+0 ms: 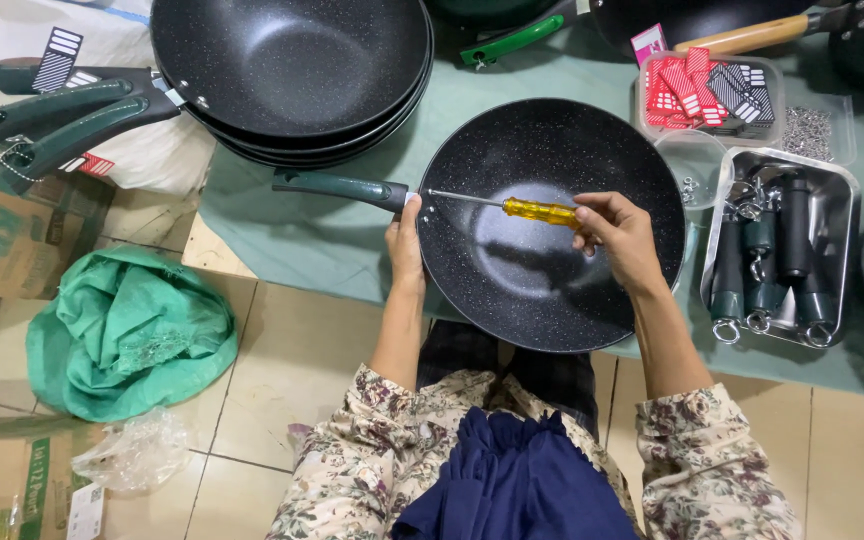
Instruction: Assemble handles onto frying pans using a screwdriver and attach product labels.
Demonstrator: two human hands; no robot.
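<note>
Head view: black speckled wok (552,290), dark green handle (337,187), on green table cloth (282,240); left hand (405,245) grips its rim; right hand (617,232) closed around yellow-handled screwdriver (512,207), tip at handle joint

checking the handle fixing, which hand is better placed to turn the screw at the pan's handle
Right. The right hand already grips the screwdriver, its tip at the handle joint; the left hand braces the pan rim.

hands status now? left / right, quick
Left hand: closed on the rim of the black pan, by its green handle.
Right hand: closed, holding yellow-handled screwdriver.
</note>
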